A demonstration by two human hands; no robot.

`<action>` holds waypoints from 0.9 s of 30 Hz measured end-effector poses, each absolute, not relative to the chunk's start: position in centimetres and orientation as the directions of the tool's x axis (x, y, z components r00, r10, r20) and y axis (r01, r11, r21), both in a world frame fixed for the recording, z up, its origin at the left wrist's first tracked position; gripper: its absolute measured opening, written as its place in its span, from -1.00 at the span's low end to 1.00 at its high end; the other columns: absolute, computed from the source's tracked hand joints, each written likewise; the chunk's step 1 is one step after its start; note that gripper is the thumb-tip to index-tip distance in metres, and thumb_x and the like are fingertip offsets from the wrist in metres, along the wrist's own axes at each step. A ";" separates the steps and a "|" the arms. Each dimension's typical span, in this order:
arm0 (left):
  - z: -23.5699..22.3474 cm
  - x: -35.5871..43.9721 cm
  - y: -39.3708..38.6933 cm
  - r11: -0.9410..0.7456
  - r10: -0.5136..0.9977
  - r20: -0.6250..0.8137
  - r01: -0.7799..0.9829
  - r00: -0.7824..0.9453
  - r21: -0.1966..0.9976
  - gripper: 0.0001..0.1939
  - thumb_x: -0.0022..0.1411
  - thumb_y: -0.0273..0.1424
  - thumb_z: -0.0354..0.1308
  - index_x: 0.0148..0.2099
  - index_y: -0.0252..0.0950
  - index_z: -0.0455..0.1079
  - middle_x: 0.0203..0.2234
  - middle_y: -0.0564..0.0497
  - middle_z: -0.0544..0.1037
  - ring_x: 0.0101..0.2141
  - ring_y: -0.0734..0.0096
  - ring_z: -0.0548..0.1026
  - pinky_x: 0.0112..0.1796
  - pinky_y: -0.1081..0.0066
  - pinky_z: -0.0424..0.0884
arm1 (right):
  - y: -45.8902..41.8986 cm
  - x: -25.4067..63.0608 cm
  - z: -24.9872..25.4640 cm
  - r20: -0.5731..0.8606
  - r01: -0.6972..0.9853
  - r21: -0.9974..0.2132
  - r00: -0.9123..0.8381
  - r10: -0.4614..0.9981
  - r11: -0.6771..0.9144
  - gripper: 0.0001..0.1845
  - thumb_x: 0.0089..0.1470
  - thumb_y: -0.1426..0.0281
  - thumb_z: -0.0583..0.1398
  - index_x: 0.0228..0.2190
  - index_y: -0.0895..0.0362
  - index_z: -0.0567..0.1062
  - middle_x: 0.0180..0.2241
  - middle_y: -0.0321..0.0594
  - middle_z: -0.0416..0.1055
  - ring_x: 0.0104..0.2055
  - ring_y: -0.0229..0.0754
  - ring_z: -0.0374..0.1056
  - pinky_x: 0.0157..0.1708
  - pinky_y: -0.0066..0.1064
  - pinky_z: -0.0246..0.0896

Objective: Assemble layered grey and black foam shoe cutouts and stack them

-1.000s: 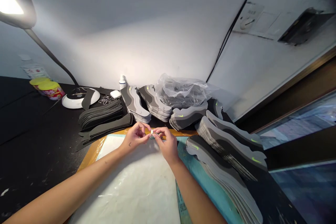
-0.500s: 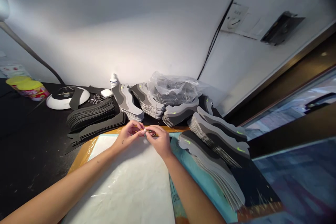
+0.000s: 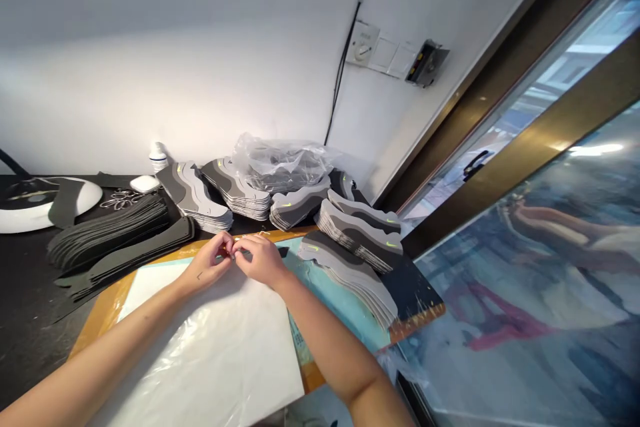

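My left hand and my right hand meet above the far part of a white sheet. Thumb and fingers are pinched together on both, the tips touching or nearly so. Whatever lies between them is too small and too covered to name. A thin white strand shows just behind my right hand's knuckles. Close beyond the hands stand stacks of grey curved cut pieces with small yellow-green swoosh marks. To the left lies a pile of plain dark pieces.
Along the wall are a white bottle, a small white object, metal rings and a clear plastic bag over more pieces. A lamp base is at far left. More stacks lie right, before a glass door.
The view has swung to the right, so more of the glass door shows. Both hands stay pinched together; the small white bit between the fingertips is now hidden.
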State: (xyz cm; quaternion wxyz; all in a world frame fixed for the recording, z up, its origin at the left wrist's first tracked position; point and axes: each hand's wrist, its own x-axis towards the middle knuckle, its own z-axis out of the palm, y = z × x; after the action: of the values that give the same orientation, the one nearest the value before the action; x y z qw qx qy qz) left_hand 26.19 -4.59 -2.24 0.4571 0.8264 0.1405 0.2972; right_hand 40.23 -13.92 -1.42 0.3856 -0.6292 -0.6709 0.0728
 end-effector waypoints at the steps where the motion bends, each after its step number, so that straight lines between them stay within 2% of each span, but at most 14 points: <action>1: -2.2 26.2 -4.6 -0.563 0.491 0.360 -0.027 0.793 0.826 -0.87 0.12 -0.43 0.05 -0.35 -0.25 0.11 -0.43 0.07 0.27 -0.40 0.43 0.26 -0.37 0.47 0.28 | -13.9 40.2 -1.0 0.395 0.798 -0.574 0.073 0.916 0.184 -0.86 0.09 0.55 0.19 -0.37 0.09 0.52 -0.27 -0.28 0.55 -0.14 -0.20 0.43 -0.02 -0.38 0.24; 4: -2.2 26.1 -4.5 -0.601 0.456 0.354 -0.011 0.816 0.799 -0.91 0.09 -0.46 0.00 -0.37 -0.24 0.10 -0.48 0.10 0.25 -0.45 0.44 0.21 -0.43 0.49 0.20 | -14.4 40.8 0.8 0.334 0.811 -0.556 0.015 0.943 0.183 -0.85 0.05 0.56 0.24 -0.40 0.07 0.54 -0.30 -0.33 0.56 -0.16 -0.21 0.44 -0.06 -0.40 0.23; 7: -2.1 26.0 -4.5 -0.645 0.364 0.347 -0.035 0.865 0.764 -0.98 0.09 -0.48 0.00 -0.36 -0.29 0.24 -0.44 0.06 0.29 -0.45 0.43 0.23 -0.43 0.48 0.19 | -16.9 42.3 3.4 0.239 0.852 -0.505 -0.017 0.971 0.139 -0.83 0.04 0.47 0.31 -0.27 0.01 0.56 -0.20 -0.33 0.57 -0.12 -0.16 0.45 -0.06 -0.36 0.23; 10: -2.1 26.0 -4.6 -0.722 0.204 0.318 -0.077 0.926 0.687 -0.88 0.13 -0.52 -0.02 -0.34 -0.31 0.34 -0.36 0.00 0.32 -0.44 0.43 0.27 -0.43 0.47 0.19 | -21.3 44.7 5.4 0.225 0.917 -0.376 0.229 0.947 -0.133 -0.51 -0.02 0.30 0.38 -0.02 0.00 0.48 -0.02 -0.17 0.50 0.04 0.00 0.38 0.02 -0.20 0.20; 12: -2.2 26.0 -4.7 -0.757 0.146 0.309 -0.095 0.940 0.647 -0.84 0.14 -0.56 -0.04 -0.34 -0.31 0.36 -0.34 -0.02 0.34 -0.42 0.41 0.30 -0.40 0.47 0.21 | -24.5 46.4 5.9 0.197 0.880 -0.286 0.442 0.875 -0.380 -0.28 -0.08 0.22 0.41 0.11 0.09 0.38 0.07 0.02 0.42 0.14 0.13 0.30 0.09 -0.09 0.15; 14: -2.4 26.0 -4.6 -0.773 0.137 0.315 -0.098 0.939 0.627 -0.83 0.14 -0.57 -0.04 -0.34 -0.31 0.36 -0.34 -0.02 0.35 -0.40 0.39 0.31 -0.37 0.46 0.22 | -27.0 48.0 5.6 0.100 0.812 -0.237 0.566 0.818 -0.533 -0.11 -0.10 0.16 0.41 0.20 0.17 0.29 0.15 0.15 0.30 0.20 0.21 0.23 0.12 -0.04 0.13; 18: -2.3 26.0 -4.6 -0.770 0.160 0.325 -0.088 0.932 0.632 -0.83 0.16 -0.54 -0.03 -0.36 -0.30 0.39 -0.34 -0.03 0.37 -0.41 0.39 0.31 -0.38 0.45 0.23 | -29.0 50.2 4.3 -0.104 0.778 -0.247 0.571 0.814 -0.577 -0.03 -0.05 0.09 0.36 0.27 0.18 0.17 0.24 0.16 0.19 0.27 0.17 0.17 0.19 -0.09 0.07; 27: -2.4 25.9 -4.6 -0.755 0.178 0.314 -0.075 0.933 0.651 -0.80 0.16 -0.54 -0.02 -0.34 -0.28 0.43 -0.28 -0.06 0.42 -0.34 0.33 0.38 -0.30 0.43 0.28 | -27.3 51.1 3.6 -0.117 0.770 -0.279 0.566 0.816 -0.573 -0.02 -0.02 0.08 0.32 0.30 0.17 0.12 0.23 0.16 0.24 0.25 0.15 0.22 0.16 -0.14 0.11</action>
State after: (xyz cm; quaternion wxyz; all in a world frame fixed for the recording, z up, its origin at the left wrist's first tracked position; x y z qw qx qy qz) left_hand 25.92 -4.63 -2.41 0.3486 0.9191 0.0280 0.1815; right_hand 51.08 -27.30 3.61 0.0985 -0.8792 -0.4512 0.1169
